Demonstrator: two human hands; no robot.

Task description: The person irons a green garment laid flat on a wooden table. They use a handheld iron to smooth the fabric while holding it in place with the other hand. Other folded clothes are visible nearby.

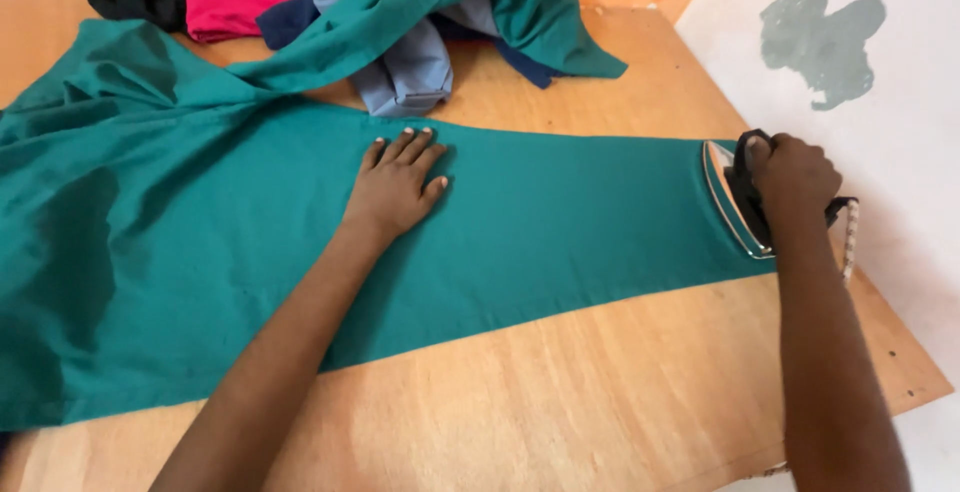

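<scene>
Long teal cotton cloth point(560, 222) laid flat on wooden board point(560, 392), long axis left-right across frame. Right hand point(795, 177) clamped on black-handled metal iron point(735, 202) at cloth's right end. Left hand point(395, 187) mid-frame, fingers spread, pressing cloth flat. Iron's run lies leftward, toward left hand.

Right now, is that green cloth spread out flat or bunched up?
Mostly spread flat: the green cloth lies smooth on the wooden table under the left hand; only its far end is bunched.
</scene>
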